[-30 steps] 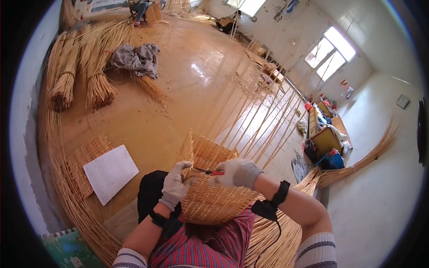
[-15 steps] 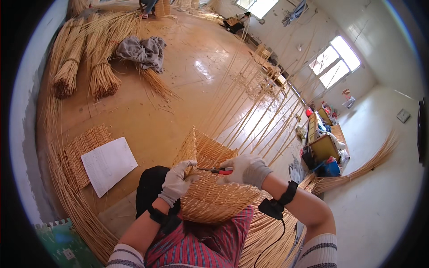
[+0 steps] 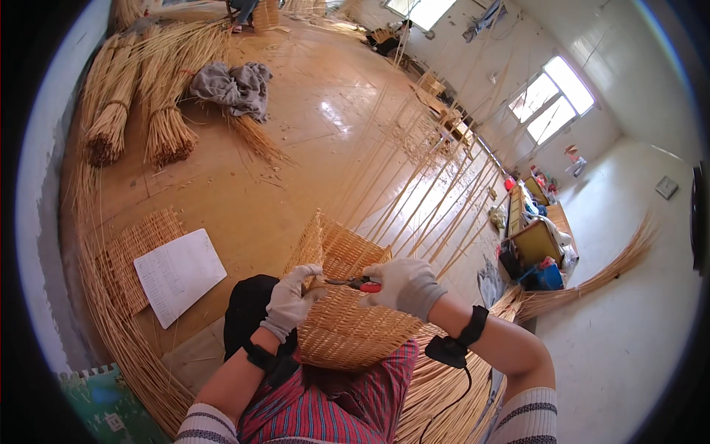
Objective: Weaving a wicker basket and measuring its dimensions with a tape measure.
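A half-woven wicker basket (image 3: 355, 329) rests on my lap, with long upright stakes (image 3: 414, 203) rising from its far right side. My left hand (image 3: 292, 302), in a pale work glove, is closed on the basket's near left rim. Red-handled pliers or cutters (image 3: 370, 286) are gripped in my gloved right hand (image 3: 409, 286). Their dark jaws point left along the rim and reach close to my left fingertips. Exactly what the jaws touch is too small to make out.
Tied wicker bundles (image 3: 171, 137) and a grey cloth (image 3: 235, 89) lie far left. Nearer are a woven panel (image 3: 140, 248) and a written sheet (image 3: 181, 275). Loose canes (image 3: 444, 385) spread beside my right leg; a cluttered cabinet (image 3: 536, 244) stands right. Another person's legs (image 3: 242, 13) show far back.
My right hand and the tool have shifted slightly left toward my left hand. The upright stakes have swayed a little. My left hand stays at the rim.
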The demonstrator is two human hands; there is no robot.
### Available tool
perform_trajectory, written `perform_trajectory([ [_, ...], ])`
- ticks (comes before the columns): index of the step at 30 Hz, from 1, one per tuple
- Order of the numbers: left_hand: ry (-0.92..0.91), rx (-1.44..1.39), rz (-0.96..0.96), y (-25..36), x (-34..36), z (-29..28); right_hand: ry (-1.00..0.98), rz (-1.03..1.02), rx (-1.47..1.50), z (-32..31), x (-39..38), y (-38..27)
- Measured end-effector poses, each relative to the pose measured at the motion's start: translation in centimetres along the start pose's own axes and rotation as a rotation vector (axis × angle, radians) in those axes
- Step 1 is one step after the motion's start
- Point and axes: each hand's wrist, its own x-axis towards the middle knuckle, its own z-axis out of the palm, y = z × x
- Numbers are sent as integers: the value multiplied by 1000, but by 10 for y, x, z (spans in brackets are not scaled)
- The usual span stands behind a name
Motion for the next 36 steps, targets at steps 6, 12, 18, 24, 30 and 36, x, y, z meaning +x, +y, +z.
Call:
perform_trajectory([
  [6,2,-18,-98,6,0,1,-67,-10,-44,-10,-3,-5],
  [12,9,83,-60,6,0,-1,294,-176,-213,-26,-10,-3],
  [18,31,47,-97,5,0,1,640,-320,-559,-1,22,-16],
  [24,51,64,-144,11,-1,1,591,-318,-617,25,43,-21],
  [30,57,101,-137,19,0,0,596,-353,-564,19,43,-18],
  [36,54,78,-134,20,0,1,569,-361,-595,25,46,-14],
])
